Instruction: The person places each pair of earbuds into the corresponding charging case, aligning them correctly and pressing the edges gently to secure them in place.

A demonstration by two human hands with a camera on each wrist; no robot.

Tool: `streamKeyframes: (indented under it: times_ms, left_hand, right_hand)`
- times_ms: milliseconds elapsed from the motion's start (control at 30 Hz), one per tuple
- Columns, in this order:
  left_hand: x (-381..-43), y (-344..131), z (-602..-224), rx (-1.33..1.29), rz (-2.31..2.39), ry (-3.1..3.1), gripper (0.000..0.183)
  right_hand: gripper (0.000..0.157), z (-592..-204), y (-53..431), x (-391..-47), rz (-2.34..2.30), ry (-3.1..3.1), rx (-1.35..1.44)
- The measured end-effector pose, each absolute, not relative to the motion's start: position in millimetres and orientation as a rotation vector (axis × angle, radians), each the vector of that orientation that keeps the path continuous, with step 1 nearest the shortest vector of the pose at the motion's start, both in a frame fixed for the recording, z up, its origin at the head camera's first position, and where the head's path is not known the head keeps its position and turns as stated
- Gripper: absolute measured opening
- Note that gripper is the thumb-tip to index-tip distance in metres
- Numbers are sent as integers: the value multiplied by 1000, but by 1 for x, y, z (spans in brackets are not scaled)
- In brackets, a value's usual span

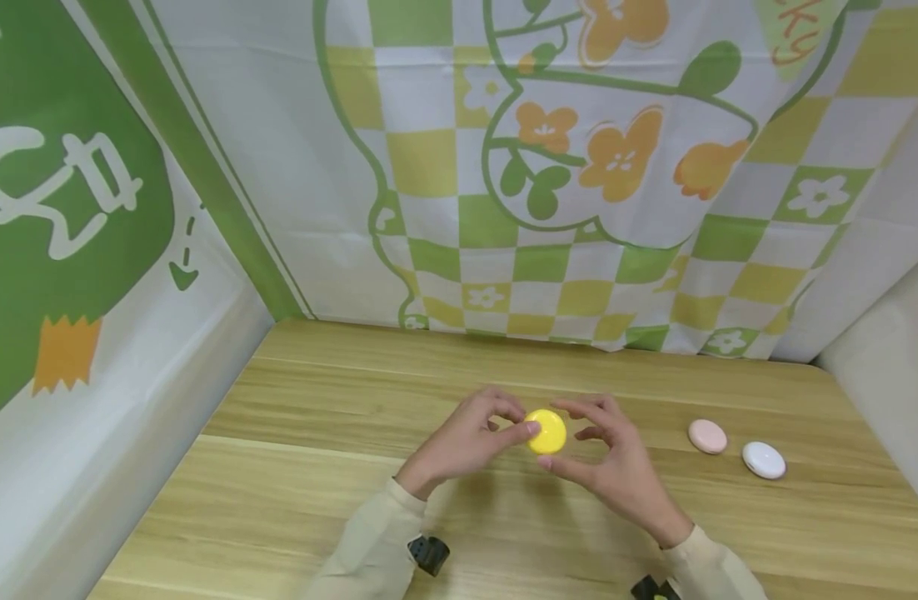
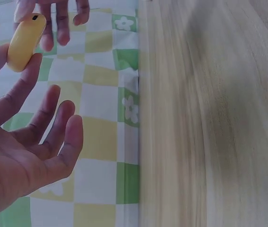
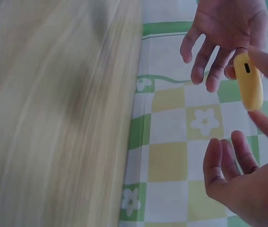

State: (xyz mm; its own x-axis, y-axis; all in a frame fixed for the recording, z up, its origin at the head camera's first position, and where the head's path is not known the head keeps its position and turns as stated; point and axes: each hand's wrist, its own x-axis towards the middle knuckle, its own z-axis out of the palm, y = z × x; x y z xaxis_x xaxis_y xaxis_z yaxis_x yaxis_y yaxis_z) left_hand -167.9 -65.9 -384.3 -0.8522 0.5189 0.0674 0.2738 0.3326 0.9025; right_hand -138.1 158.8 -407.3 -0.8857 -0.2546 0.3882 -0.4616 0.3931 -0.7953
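A yellow round, pebble-like case [image 1: 551,432] is held above the table between both hands. A small dark slot shows on its rim in both wrist views. My left hand [image 1: 470,437] pinches its left side, thumb on the upper face and a finger beneath. From the right, my right hand [image 1: 616,458] holds it by the edge between thumb and index finger. The other fingers of both hands are spread off it. In the right wrist view the case [image 3: 250,85] stands on edge between the fingertips.
A pink round case [image 1: 707,437] and a white round case [image 1: 764,460] lie on the wooden table [image 1: 316,483] to the right of my hands. Behind the table hangs a checkered cloth [image 1: 496,217] with flowers; a green and white cloth [image 1: 129,275] covers the left side.
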Motion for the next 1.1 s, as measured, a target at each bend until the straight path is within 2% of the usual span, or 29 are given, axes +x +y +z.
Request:
streamKeyframes:
  times_ms: [400,633,900,1100]
  left_hand:
    - [-169,-66,-387,749,1495,2320,25]
    - [-168,-66,-390,675,1447,2388,28]
    - [-167,-83,-394,556,1440,2480,38]
    - [-170,-100,-403,503,1397,2617,41]
  right_hand:
    - [58,-409,154,-139,1237,-2438,737]
    - [56,-414,160,-144,1308,-2468,716]
    - [55,-438,194,-167,1607,-2599,454]
    - [57,-456,224,-184,1469,-2728,322]
